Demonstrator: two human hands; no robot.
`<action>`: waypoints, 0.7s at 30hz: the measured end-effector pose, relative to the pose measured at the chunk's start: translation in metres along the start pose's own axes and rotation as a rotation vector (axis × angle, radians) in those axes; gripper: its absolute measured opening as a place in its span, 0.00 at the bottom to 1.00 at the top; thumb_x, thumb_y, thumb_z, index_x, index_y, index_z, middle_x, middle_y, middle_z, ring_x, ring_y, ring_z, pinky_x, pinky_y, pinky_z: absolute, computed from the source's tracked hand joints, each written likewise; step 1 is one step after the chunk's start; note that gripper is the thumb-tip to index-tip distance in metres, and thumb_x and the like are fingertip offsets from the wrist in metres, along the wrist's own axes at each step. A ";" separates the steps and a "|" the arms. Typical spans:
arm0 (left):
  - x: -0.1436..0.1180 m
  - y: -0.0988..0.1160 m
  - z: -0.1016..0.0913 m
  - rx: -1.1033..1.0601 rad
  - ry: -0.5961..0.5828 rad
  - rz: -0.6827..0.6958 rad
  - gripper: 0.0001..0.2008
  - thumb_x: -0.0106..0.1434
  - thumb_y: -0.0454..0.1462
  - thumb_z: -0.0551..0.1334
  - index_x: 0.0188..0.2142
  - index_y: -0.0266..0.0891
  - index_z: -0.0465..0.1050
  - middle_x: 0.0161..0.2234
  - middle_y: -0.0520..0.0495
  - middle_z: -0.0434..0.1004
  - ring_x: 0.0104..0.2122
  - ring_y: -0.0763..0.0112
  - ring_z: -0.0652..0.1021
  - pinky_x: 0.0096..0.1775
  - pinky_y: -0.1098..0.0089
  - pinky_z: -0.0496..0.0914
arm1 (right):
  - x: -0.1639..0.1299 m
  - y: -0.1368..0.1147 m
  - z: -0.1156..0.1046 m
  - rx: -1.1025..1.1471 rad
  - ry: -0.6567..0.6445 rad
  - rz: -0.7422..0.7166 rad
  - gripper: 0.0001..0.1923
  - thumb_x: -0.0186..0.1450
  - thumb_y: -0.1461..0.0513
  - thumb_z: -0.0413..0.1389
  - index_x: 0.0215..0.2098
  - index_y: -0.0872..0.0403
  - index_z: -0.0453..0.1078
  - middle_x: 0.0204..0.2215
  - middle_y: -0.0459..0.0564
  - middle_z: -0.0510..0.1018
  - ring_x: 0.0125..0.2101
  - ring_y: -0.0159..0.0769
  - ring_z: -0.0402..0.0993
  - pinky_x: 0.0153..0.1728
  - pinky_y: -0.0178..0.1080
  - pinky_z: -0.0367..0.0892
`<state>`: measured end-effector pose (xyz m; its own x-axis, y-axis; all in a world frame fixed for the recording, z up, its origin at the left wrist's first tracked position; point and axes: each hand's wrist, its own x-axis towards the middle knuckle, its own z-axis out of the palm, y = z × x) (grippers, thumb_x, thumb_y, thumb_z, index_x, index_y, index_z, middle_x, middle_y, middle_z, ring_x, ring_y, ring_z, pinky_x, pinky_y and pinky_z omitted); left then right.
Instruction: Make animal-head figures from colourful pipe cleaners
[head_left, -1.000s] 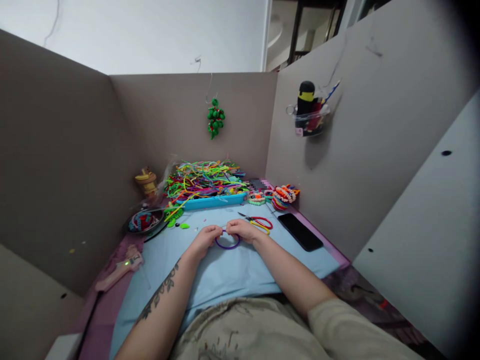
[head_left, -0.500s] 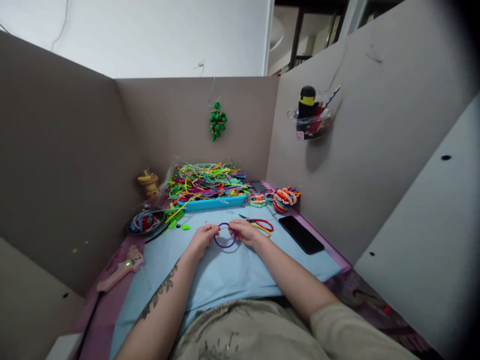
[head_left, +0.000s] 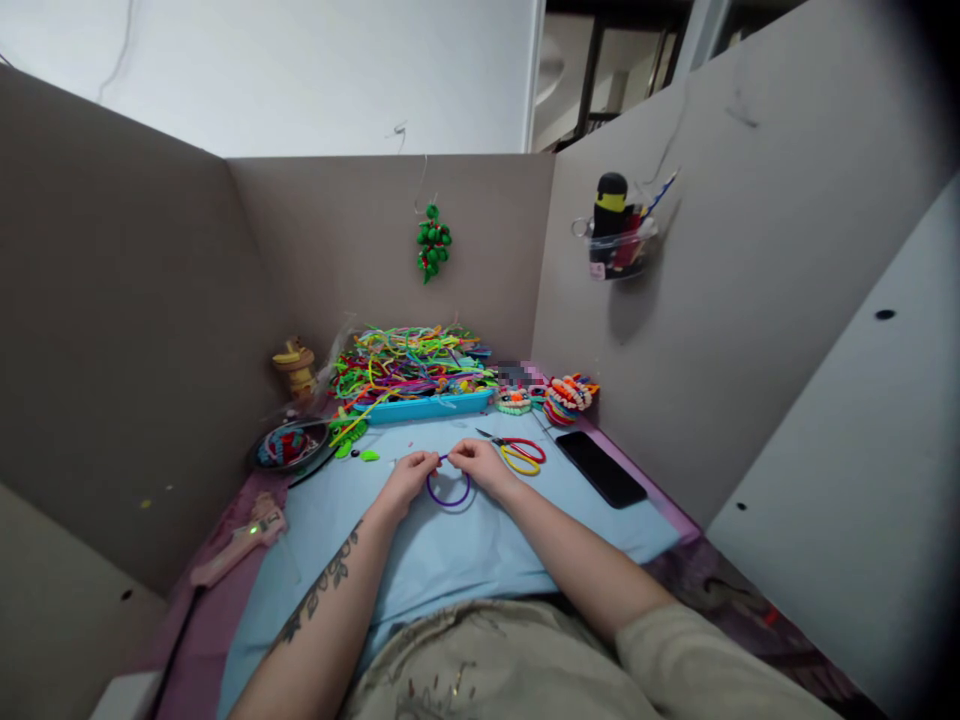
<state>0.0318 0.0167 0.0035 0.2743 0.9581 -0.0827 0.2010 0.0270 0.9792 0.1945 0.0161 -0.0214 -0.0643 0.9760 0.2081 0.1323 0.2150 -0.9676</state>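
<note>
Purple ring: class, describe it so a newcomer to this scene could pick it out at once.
Find the large light blue cloth in the lower half of the view. Near its middle, the left hand and right hand almost meet, holding the thin purple ring at its top. Unlike the red-and-yellow scissors to its right, it is a single purple loop.

The person wears a dull khaki shirt with small brownish marks; its loose sleeve leaves the right forearm bare. A dark leafy tattoo trails along the left forearm.
</note>
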 end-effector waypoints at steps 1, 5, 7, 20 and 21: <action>0.000 0.000 0.000 0.007 0.007 0.007 0.16 0.50 0.48 0.60 0.21 0.36 0.67 0.12 0.58 0.57 0.14 0.81 0.55 0.19 0.75 0.48 | 0.000 0.000 0.000 -0.013 -0.004 -0.005 0.10 0.53 0.57 0.57 0.25 0.57 0.69 0.18 0.43 0.70 0.19 0.26 0.61 0.22 0.30 0.57; 0.003 -0.004 -0.001 0.028 0.038 0.061 0.12 0.49 0.44 0.60 0.20 0.36 0.67 0.14 0.56 0.61 0.17 0.78 0.60 0.21 0.75 0.53 | -0.001 -0.001 0.002 -0.081 -0.013 -0.042 0.09 0.53 0.58 0.56 0.25 0.57 0.69 0.19 0.43 0.70 0.21 0.27 0.62 0.23 0.31 0.58; 0.006 -0.007 -0.001 0.034 0.054 0.104 0.10 0.49 0.42 0.59 0.21 0.36 0.66 0.16 0.56 0.63 0.18 0.77 0.62 0.23 0.75 0.55 | -0.002 -0.002 0.003 -0.104 -0.008 -0.064 0.08 0.53 0.59 0.56 0.24 0.57 0.69 0.19 0.43 0.70 0.21 0.27 0.63 0.24 0.31 0.58; 0.000 -0.005 -0.005 0.618 0.171 0.568 0.11 0.55 0.41 0.57 0.37 0.40 0.70 0.35 0.48 0.74 0.31 0.69 0.72 0.46 0.62 0.64 | -0.002 -0.005 0.005 -0.091 0.074 -0.046 0.08 0.52 0.60 0.55 0.21 0.57 0.68 0.17 0.42 0.69 0.20 0.28 0.62 0.24 0.31 0.58; -0.003 -0.004 -0.004 0.695 0.186 0.612 0.09 0.55 0.40 0.57 0.36 0.41 0.70 0.34 0.48 0.74 0.33 0.68 0.72 0.49 0.61 0.61 | -0.003 -0.005 0.006 -0.104 0.077 -0.053 0.07 0.52 0.60 0.55 0.21 0.57 0.68 0.17 0.42 0.69 0.21 0.28 0.62 0.24 0.31 0.58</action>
<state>0.0268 0.0152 0.0003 0.3747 0.7816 0.4987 0.6038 -0.6139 0.5085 0.1881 0.0120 -0.0177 0.0015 0.9622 0.2722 0.2327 0.2644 -0.9359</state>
